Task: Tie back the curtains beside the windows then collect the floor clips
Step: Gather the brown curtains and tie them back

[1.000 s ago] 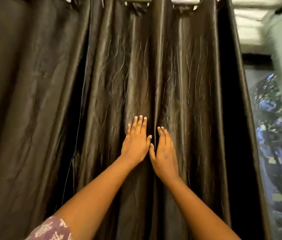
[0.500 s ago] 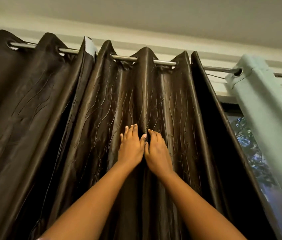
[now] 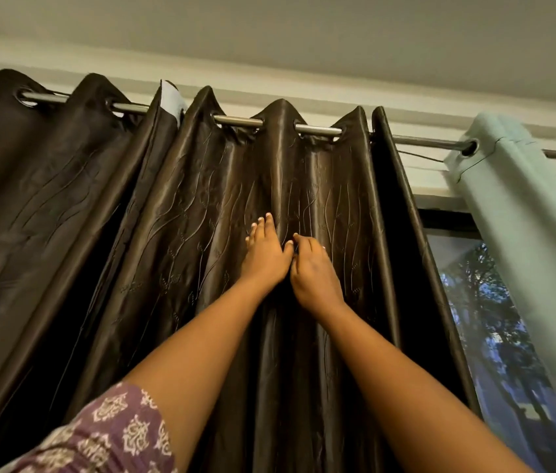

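A dark brown satin curtain (image 3: 201, 240) hangs in deep folds from a metal rod (image 3: 239, 121) near the ceiling. Both my arms reach up to its middle fold. My left hand (image 3: 264, 256) lies flat on the fabric with straight fingers, just left of the fold. Beside it, thumb to thumb, my right hand (image 3: 314, 271) rests on the fabric with its fingertips slightly bent at the fold. Neither hand holds anything that I can see. No tie-back, floor or clips are in view.
A second brown curtain panel (image 3: 48, 186) hangs to the left on the same rod. At the right, a pale green curtain (image 3: 522, 216) hangs beside the uncovered window (image 3: 484, 302), with trees outside.
My view has tilted upward, so the rod and ceiling now show. Both hands have slid higher up the curtain's middle fold, staying side by side.
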